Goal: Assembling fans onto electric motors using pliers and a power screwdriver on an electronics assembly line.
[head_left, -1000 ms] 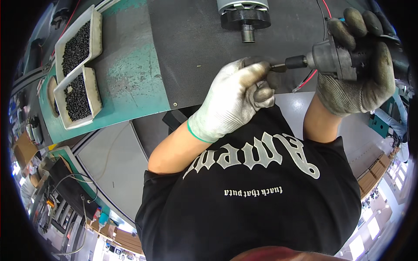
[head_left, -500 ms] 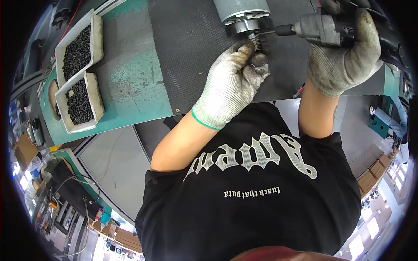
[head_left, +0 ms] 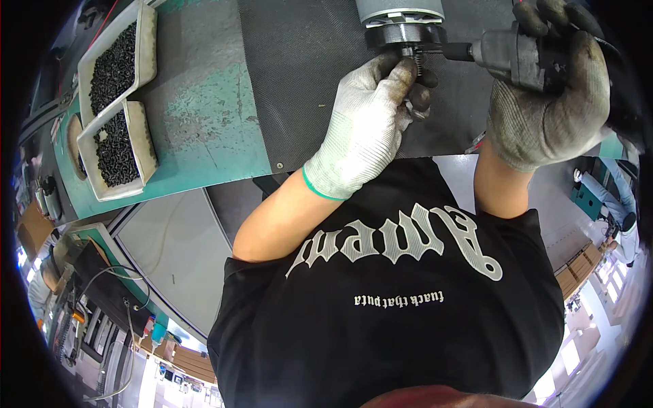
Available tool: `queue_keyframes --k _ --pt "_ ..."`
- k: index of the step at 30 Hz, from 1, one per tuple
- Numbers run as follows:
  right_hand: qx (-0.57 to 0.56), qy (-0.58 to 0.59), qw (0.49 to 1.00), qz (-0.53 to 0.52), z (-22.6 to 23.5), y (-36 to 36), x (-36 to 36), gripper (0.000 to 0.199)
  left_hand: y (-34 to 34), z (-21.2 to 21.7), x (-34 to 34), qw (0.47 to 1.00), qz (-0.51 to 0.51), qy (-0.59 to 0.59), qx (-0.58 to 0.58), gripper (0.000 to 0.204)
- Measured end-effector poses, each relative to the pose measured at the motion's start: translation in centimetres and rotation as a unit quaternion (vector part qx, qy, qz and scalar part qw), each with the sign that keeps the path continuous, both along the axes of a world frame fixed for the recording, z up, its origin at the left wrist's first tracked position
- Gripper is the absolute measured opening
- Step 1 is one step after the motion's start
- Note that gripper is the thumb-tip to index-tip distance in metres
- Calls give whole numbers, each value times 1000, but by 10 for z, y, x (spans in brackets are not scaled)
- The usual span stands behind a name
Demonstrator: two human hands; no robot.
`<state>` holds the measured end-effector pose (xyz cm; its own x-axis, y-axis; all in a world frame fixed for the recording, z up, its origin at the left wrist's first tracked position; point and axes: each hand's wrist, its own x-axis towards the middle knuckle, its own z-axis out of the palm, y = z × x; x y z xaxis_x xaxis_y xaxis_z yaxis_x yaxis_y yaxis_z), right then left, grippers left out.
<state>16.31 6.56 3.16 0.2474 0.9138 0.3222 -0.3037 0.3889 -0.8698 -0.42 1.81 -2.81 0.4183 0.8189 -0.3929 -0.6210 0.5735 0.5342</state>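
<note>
One green workbench [head_left: 211, 122] bears the lot, with a black mat [head_left: 306, 88] laid over much of its top. On that mat, at the upper edge of the view, lies the silver motor [head_left: 400, 10], its black collar [head_left: 405, 35] and threaded shaft [head_left: 419, 66] facing the wearer. Since no clamp on it is visible, I would steady the motor against rolling. The power driver [head_left: 507, 54] comes in from the right, roughly crosswise to the shaft. The right hand [head_left: 551, 115] is wrapped around the driver's body; it does best to keep the tool level, lined up with whatever its tip meets, and evenly pressed. The left hand [head_left: 364, 122] has thumb and fingers drawn together just beside the shaft; whether they pinch a small part can't be made out. Those fingertips should guide lightly and stay clear of the bit [head_left: 430, 49] once it spins.

Counted: one bench, one mat, one motor, two white trays [head_left: 147, 47] at the left, one driver, two gloved hands, one collar, one shaft, one slim bit. Both trays hold heaps of small black screws [head_left: 114, 71], too many to number, and one pale scrap [head_left: 103, 134] lies on the nearer heap.
</note>
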Motion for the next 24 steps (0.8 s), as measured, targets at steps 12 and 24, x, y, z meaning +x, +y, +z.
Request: queue_keyframes --k 12,24 --pt "43 -46 988 -141 27 -9 -63 33 0 6 0 1000 19 8 -5 21" --pt "296 -179 875 -338 73 6 20 38 -1 19 12 961 30 261 86 32"
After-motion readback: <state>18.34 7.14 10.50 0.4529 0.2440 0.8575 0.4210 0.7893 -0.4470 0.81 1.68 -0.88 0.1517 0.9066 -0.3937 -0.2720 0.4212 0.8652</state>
